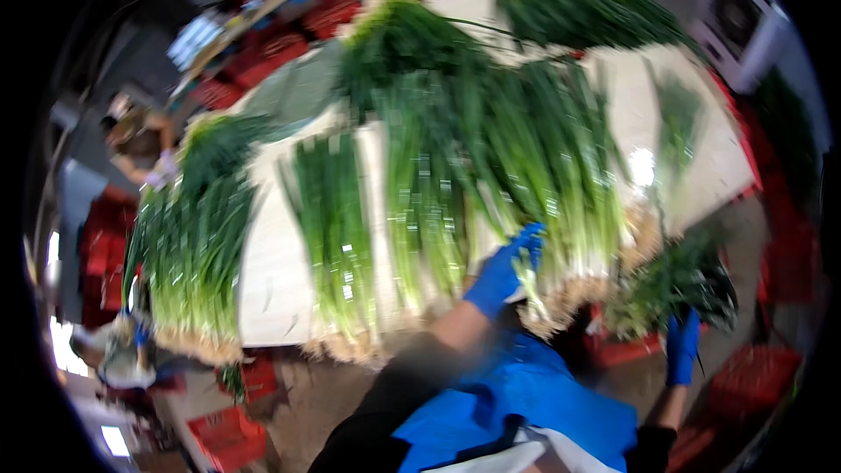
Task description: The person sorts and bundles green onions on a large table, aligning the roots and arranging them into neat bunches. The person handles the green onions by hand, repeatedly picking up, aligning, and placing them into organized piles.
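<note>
My left hand (502, 272), in a blue glove, has its fingers curled around a few green onions (529, 292) at the table's near edge; their rooted ends hang below it. My right hand (683, 345), also gloved in blue, is low at the right, against a dark bunch of leafy greens (683, 282); whether its fingers grip them is hidden. Long rows of green onions (420, 210) lie across the pale tabletop (272, 263), roots towards me. A smaller bunch of green onions (332, 230) lies left of the middle, and a few blurred stalks (677, 118) lie at the right.
Red plastic crates (227, 437) stand on the floor at the lower left, with another red crate (755, 374) at the lower right. People work at the left (138, 138), lower left and far side. A boxed fan unit (736, 20) stands at the upper right.
</note>
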`<state>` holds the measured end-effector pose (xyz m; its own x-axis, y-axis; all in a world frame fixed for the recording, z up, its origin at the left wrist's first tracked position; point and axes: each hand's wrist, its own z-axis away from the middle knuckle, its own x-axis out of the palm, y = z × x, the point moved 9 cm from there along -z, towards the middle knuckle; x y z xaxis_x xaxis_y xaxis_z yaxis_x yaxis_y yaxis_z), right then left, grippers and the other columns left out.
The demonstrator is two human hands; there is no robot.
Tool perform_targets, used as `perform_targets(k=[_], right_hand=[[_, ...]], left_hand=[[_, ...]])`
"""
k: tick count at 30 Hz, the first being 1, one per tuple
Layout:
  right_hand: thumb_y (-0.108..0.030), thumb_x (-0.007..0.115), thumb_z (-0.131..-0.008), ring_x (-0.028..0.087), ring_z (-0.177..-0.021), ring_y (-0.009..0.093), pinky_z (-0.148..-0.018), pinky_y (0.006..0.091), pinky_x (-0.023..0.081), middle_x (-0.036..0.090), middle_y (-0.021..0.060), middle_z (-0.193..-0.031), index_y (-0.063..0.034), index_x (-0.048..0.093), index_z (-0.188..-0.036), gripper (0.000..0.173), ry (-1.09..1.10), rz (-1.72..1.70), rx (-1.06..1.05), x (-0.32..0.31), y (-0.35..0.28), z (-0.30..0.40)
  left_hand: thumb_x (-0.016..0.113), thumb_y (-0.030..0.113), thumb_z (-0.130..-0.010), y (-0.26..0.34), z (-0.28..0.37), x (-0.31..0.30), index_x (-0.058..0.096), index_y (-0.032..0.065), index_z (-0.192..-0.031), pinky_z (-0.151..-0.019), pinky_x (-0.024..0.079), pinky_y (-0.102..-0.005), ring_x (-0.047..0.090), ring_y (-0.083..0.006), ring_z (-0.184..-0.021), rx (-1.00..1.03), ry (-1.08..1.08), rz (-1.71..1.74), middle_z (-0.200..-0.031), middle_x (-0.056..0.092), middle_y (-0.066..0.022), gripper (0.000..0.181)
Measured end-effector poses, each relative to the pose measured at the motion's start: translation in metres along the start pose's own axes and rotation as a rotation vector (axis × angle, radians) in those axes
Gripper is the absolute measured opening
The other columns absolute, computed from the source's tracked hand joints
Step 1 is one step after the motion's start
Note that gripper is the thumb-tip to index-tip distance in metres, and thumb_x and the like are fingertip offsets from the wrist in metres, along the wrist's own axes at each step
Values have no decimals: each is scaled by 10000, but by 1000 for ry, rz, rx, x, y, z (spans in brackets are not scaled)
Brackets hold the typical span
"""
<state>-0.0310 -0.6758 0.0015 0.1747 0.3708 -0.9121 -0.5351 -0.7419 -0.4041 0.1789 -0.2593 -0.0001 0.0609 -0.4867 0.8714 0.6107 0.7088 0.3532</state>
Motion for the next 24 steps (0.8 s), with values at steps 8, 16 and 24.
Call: perform_targets(k=[8,16,24], right_hand=[[-312,647,-858,574,-986,206,-873,312,463,535,163,-1212,-25,357,-1362,648,-784,-844,-201,75,-272,81],[-302,562,-894,629,-799,325,-693,410,476,613,212,-900,-42,535,-1135,356,-723,-786,-238,122,-285,115],[-160,541,-904,626,-895,245,-762,345,483,626,121,-963,-99,566,-1146,250,-578,-779,-240,81,-237,121]], left_hand=[[565,192,-912,-9,6,11,552,25,-1209,-600,458,-266,538,-127,-688,27,105,-195,-843,590,-45,341],[586,168,-896,-15,15,44,511,17,-1264,-628,470,-275,552,-141,-701,52,139,-267,-899,603,-64,405],[604,101,-872,-17,-6,112,499,41,-1281,-634,480,-282,574,-148,-712,43,4,-313,-941,609,-100,426]])
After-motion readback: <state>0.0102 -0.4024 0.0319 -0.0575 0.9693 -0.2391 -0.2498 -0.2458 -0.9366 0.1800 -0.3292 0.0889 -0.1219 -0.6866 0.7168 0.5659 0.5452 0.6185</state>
